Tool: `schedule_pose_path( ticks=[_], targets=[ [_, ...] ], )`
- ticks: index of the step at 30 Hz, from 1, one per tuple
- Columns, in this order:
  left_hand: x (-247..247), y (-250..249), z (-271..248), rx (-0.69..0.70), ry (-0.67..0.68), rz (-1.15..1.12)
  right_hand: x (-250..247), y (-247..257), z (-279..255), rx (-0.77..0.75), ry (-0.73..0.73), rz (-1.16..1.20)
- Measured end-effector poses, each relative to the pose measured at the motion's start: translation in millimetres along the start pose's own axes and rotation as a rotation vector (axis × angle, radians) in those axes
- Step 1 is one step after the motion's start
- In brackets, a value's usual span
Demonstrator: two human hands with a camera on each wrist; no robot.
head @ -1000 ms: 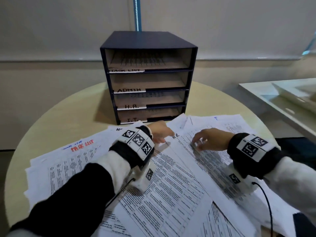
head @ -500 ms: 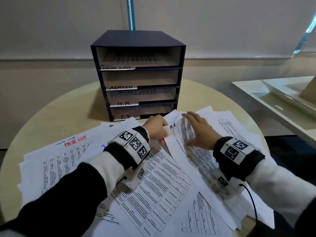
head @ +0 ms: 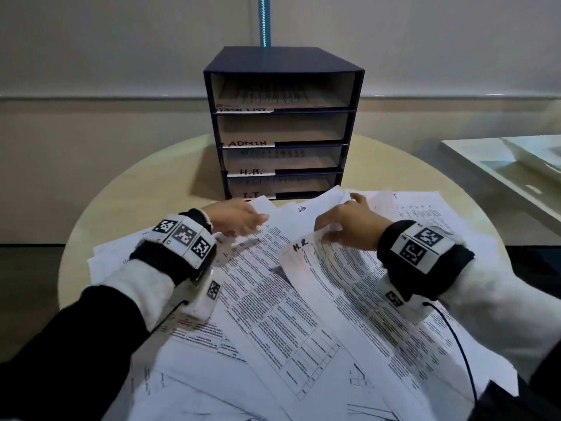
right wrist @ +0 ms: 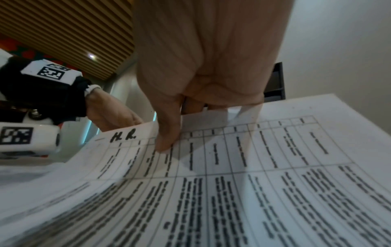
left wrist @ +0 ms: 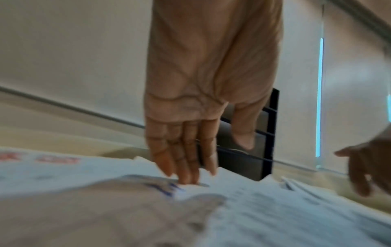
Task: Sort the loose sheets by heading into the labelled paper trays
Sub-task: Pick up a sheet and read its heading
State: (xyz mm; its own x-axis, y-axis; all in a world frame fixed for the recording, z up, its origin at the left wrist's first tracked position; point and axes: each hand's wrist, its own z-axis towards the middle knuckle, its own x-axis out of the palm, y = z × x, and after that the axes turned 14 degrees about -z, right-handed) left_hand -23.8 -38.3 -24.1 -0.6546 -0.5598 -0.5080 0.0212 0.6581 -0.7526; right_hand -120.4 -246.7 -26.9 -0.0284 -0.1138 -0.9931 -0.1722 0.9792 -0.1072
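At the left, the left hand (head: 233, 218) rests with straight fingers (left wrist: 186, 167) on the spread of loose white printed sheets (head: 273, 314) that covers the near half of the round pale wooden table (head: 127, 208); it pins paper and grips nothing. At centre stands the dark blue four-tier paper tray unit (head: 283, 123), its white tabs reading TASK LIST, ADMIN, H.R. and I.T. from top to bottom. To the right, the right hand (head: 349, 229) pinches the far edge of a white tabulated sheet headed "H.R." (right wrist: 232, 167), thumb on top and fingers (right wrist: 249, 110) curled beneath, so that this edge curls up off the pile. The sheet's long axis runs from the person toward the unit, which lies straight ahead of the gripping fingers; the H.R. tier (head: 282, 161), third from the top, is therefore the likely target, and the right hand is the nearer. Printed text is illegible, the left wrist view is blurred, and the sheet's near end lies hidden under the right wrist.
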Motion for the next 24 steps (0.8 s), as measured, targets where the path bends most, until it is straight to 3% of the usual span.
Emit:
schedule_pose_path(
  ticks=[4,11,14,19,24],
  targets=[
    [-17,21,-6,-0.137,-0.156,0.28,10,15,5,-0.044,0.045,0.002],
    [-18,34,-9,-0.171,-0.148,0.315,17,23,8,-0.041,0.059,-0.059],
    [-13,35,-10,-0.092,-0.156,0.315,20,24,7,-0.036,0.058,-0.042],
    [-6,24,-10,0.18,-0.076,0.252,15,24,7,-0.073,-0.024,0.022],
    [15,-4,-10,0.283,-0.009,0.29,1,27,12,-0.03,-0.12,-0.055]
  ],
)
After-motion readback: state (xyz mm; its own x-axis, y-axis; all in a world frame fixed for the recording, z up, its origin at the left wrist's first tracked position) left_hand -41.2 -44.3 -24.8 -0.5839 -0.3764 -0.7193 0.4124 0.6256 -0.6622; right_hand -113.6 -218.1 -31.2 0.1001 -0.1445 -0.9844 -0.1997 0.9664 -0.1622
